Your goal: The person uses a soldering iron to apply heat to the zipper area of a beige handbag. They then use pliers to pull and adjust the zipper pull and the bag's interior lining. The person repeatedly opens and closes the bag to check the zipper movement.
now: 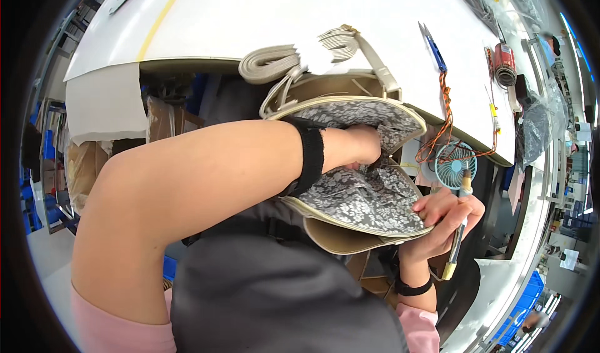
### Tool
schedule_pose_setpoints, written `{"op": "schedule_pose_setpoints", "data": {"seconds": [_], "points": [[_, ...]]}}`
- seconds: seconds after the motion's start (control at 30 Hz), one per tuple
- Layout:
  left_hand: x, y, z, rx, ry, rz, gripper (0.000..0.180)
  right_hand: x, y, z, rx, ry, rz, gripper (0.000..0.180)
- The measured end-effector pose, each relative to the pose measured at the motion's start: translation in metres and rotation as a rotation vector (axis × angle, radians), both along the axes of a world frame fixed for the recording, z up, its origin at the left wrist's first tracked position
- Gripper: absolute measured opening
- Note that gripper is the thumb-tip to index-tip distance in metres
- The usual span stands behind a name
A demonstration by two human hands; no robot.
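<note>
A beige handbag (340, 243) lies open across my lap against the table edge, its grey lining (369, 203) patterned with white flowers. My left hand (364, 145) reaches inside the bag; its fingers are mostly hidden by the wrist and lining. At the bag's right corner, my right hand (445, 220) pinches the rim between thumb and fingers. A slim stick-like tool (460, 231) with a pale yellow end also sits in this hand, pointing away from me; its exact kind is unclear. A rolled beige strap (272, 64) rests on the bag's far side, partly wrapped in white.
On the white table (212, 28) lie blue-handled snips (432, 48) tied to an orange-and-black cord (445, 100). A red can (505, 64) stands farther right, near clear plastic bags (540, 125). A small teal fan (455, 165) is just beyond my right hand. Cardboard (161, 120) shows under the table.
</note>
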State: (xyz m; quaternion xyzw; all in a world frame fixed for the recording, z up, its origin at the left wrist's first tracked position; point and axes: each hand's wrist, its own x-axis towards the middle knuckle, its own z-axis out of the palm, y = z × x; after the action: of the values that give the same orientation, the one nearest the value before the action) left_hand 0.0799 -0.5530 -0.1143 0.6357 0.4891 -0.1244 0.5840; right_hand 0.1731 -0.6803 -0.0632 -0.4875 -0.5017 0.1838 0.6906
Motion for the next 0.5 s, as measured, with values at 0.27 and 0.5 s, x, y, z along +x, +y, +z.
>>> {"op": "schedule_pose_setpoints", "data": {"seconds": [0.27,0.5], "points": [[0.013,-0.003,-0.013,-0.221,-0.154,0.171,0.03,0.016,-0.006,-0.005,-0.06,0.037,-0.105,0.022],[0.018,-0.005,-0.028,-0.277,-0.192,0.219,0.03,0.014,-0.007,-0.005,-0.088,0.058,-0.1,0.023]]}}
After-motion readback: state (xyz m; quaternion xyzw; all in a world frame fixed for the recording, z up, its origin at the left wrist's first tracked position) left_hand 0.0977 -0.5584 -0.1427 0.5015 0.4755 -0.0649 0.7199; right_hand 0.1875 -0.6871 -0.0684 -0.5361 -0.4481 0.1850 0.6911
